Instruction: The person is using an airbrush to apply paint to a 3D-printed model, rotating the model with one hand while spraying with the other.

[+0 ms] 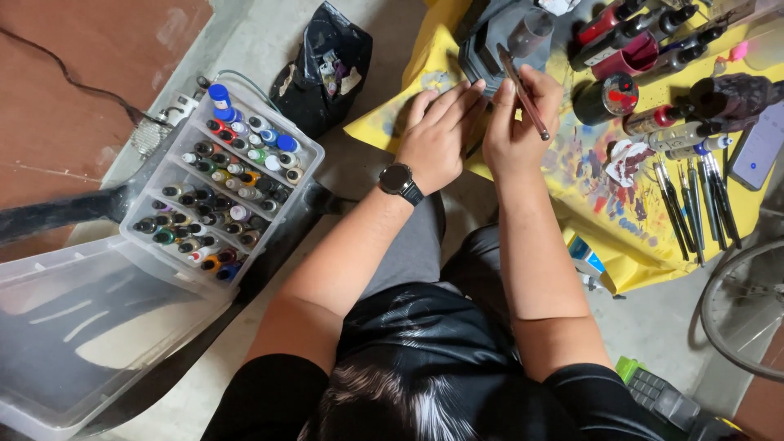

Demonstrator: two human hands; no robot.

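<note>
Yellow, paint-stained cloth (604, 245) on a grey floor, with painting work going on over it.

Right hand (514, 122) is closed around a thin brush (524, 94), pinched between thumb and fingers, the tip pointing up and away toward a dark grey object (490, 49) just beyond the knuckles. Left hand (437, 135) holds nothing; it lies flat and open just beside the right one, its fingers touching the cloth near the same object. I judge the step in hand is fine painting on that object, so the next move calls for a steady, small stroke with the left hand as support. Far out from the left wrist stands a clear box of small paint bottles (220, 188); beyond the right hand lie spare brushes (694, 204).
</note>
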